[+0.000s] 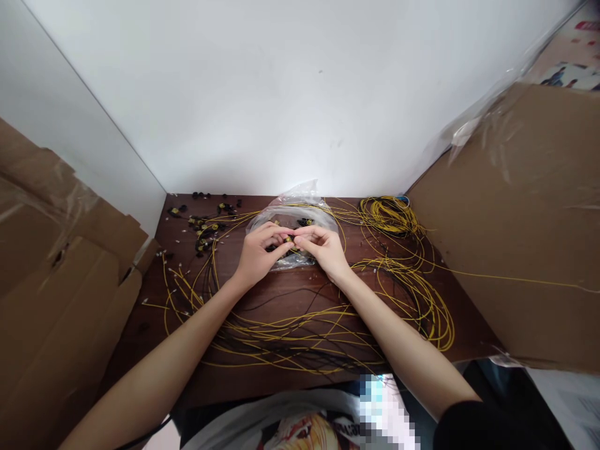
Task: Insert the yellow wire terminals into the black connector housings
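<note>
My left hand [265,249] and my right hand [323,247] meet over a clear plastic bag [323,215] in the middle of the table. Thumbs and fingertips of both pinch a small black and yellow part [289,239], mostly covered by the fingers. Inside the bag, around the hands, lie more small black and yellow parts [305,222]. Thin yellow wires [300,205] run past the back of the bag to both sides.
Black parts with yellow centres [206,231] cluster at the back left. A coil of yellow wire [389,215] lies back right. Loose yellow and black wires [300,337] cross the front under my forearms. Cardboard sheets [520,225] flank the brown table [276,300]; a white wall [290,94] stands behind.
</note>
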Tool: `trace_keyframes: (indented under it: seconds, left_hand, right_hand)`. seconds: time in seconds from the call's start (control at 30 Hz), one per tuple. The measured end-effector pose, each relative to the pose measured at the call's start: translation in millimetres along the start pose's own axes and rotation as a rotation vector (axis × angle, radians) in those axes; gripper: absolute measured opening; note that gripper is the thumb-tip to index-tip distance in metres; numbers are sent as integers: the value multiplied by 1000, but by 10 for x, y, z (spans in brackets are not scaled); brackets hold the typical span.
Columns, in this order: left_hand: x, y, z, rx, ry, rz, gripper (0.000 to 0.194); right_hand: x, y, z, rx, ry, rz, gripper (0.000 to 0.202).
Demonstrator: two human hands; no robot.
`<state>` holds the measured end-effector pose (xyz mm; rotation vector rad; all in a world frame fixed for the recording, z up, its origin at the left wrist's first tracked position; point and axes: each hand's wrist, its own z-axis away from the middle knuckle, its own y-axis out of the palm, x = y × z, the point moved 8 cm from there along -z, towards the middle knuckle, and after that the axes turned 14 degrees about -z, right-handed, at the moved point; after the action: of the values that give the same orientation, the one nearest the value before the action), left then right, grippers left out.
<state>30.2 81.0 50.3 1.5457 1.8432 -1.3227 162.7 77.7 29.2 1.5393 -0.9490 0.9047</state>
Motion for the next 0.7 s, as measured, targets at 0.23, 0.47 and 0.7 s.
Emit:
trace_keyframes:
  seconds: [0.23,0.47,0.7]
  left_hand:
    - [11,8,1,4,-13,6,22]
    - [11,8,1,8,-6,-8,22]
    - [-75,-24,2,-25,78,-130,14]
  right_hand:
    - [7,-9,3,-2,-13,65,23]
    - [2,-34,3,-21,-26,94,25]
    - [35,-1,21,17,-60,193,21]
